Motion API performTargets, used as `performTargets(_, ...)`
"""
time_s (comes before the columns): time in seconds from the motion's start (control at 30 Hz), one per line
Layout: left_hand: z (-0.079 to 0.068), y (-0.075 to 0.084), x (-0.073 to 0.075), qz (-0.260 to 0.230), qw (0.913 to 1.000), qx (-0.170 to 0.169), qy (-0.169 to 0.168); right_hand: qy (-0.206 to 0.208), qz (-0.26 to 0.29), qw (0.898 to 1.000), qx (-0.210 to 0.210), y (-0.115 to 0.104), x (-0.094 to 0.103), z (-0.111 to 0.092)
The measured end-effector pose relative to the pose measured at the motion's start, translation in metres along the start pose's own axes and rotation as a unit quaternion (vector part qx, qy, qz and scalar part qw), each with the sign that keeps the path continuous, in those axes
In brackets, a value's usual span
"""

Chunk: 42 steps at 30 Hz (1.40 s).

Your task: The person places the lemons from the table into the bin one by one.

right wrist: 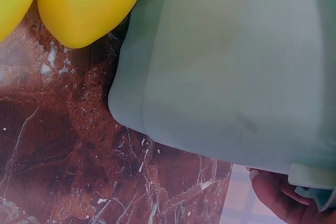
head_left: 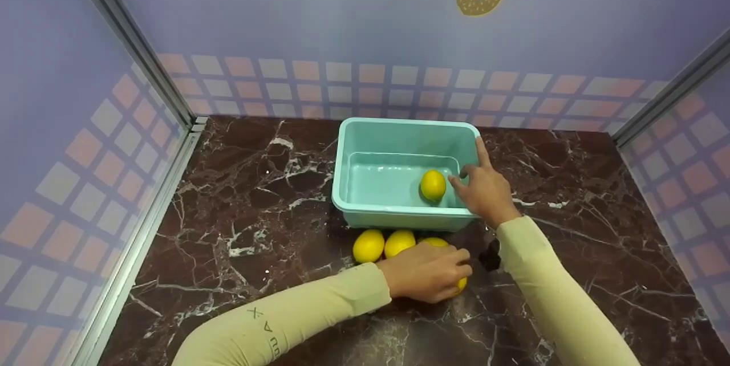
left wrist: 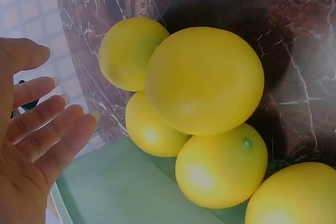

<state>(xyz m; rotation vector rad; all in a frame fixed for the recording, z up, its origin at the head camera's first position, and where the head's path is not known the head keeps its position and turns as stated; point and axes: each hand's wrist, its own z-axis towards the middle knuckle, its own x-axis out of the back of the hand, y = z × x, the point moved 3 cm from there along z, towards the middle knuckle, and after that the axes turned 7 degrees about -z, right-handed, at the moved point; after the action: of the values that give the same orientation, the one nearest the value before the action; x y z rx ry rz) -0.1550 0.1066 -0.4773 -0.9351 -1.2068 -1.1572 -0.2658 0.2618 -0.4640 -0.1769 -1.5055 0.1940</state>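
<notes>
A light green plastic bin [head_left: 365, 215] stands on the dark marbled table, and one lemon [head_left: 433, 185] lies inside at its right end. My right hand [head_left: 487, 192] grips the bin's right rim, index finger stretched along the edge. In the right wrist view, curled fingers [right wrist: 278, 195] show at the rim beside the bin's outer wall. My left hand [head_left: 425, 272] is over the lemons in front of the bin, partly hiding a lemon [head_left: 461, 285]. The left wrist view shows its fingers [left wrist: 65, 142] extended, apart from the nearest lemon [left wrist: 205, 80].
Other lemons [head_left: 368, 246] sit in a row close along the bin's front wall. Behind the bin rises a lilac wall [head_left: 370, 24] with a tile pattern, and side panels with metal edges [head_left: 137, 41] enclose the marbled table [head_left: 256, 195].
</notes>
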Motion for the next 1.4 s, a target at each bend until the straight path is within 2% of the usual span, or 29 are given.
performTargets(0.53, 0.001, 0.004, -0.01, -0.011, 0.9988, 0.004, -0.047, -0.008, -0.003, 1.0, -0.002, 0.0, -0.001, 0.001)
performTargets(1.4, 0.002, 0.004, -0.026, -0.017, 0.9976, 0.015, -0.065, -0.008, 0.004, 1.0, -0.001, 0.001, -0.001, 0.001)
